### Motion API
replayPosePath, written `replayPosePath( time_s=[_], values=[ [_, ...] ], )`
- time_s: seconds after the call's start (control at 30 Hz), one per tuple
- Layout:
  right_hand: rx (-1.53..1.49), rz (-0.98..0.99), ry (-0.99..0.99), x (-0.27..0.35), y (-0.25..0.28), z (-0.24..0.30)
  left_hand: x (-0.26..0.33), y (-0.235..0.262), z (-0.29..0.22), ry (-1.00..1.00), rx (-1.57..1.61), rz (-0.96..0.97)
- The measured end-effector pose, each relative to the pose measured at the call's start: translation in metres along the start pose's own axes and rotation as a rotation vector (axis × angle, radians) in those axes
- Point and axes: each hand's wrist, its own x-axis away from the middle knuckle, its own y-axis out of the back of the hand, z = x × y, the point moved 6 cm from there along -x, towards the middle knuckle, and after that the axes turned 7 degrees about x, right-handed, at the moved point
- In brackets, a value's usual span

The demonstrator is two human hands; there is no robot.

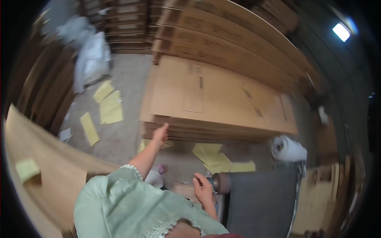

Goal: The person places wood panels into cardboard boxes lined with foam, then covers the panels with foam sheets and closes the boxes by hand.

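Note:
A tall stack of flat brown cardboard sheets (222, 95) lies on the floor ahead of me. My left hand (160, 134) reaches out to the front left edge of this stack. One finger points up along the sheet edges, and the others look loosely bent; blur hides whether they touch the cardboard. Closer to my body, my right hand (203, 188) is raised with its fingers apart and bent, holding nothing that I can see. Just to its right is a brown round roll (221, 183), at the corner of a dark grey flat surface (262, 198).
Further cardboard stacks (238, 51) stand behind, with more at the left. A large curved cardboard sheet (59, 170) is at my lower left. Yellow paper pieces (111, 108) litter the floor. White plastic wrap (93, 59) lies at the far left, and a white roll (289, 148) sits at the right.

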Motion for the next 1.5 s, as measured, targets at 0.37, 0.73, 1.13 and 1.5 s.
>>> replayPosePath(
  time_s=[0.37, 0.73, 1.13, 1.5],
  values=[
    [-0.917, 0.001, -0.795, -0.124, -0.041, -0.113, -0.085, -0.109, -0.037, 0.173, 0.168, 0.121],
    [-1.882, -0.342, -0.51, -0.319, -0.053, -0.121, 0.142, -0.218, -0.172, -0.198, -0.599, 0.626],
    [-1.823, 0.274, -0.248, -0.189, -0.041, 0.066, 0.225, -0.279, -0.14, -0.076, -0.815, 1.196],
    [-1.218, -0.449, -0.274, -0.097, 0.063, 0.077, 0.39, -0.276, -0.086, 0.21, -0.941, 1.847]
  ],
)
